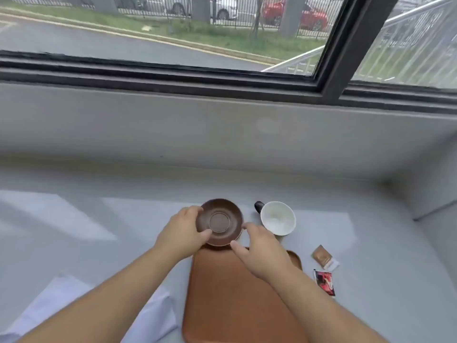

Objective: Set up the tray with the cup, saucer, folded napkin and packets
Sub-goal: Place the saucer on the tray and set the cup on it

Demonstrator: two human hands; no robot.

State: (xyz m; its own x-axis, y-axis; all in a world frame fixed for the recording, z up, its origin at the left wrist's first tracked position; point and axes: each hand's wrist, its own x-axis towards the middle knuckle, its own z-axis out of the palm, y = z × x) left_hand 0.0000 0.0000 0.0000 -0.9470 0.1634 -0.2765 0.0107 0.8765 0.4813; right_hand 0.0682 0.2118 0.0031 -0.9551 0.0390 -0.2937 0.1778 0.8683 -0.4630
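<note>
A brown saucer is held just beyond the far edge of the brown wooden tray. My left hand grips its left rim, thumb on top. My right hand touches its right rim with spread fingertips. A white cup with a dark handle stands on the counter right of the saucer. A brown packet and a red packet lie right of the tray. A white napkin lies unfolded at the left, partly under my left arm.
Everything rests on a grey counter that meets a grey wall below a dark-framed window. A wall corner closes the counter at the right.
</note>
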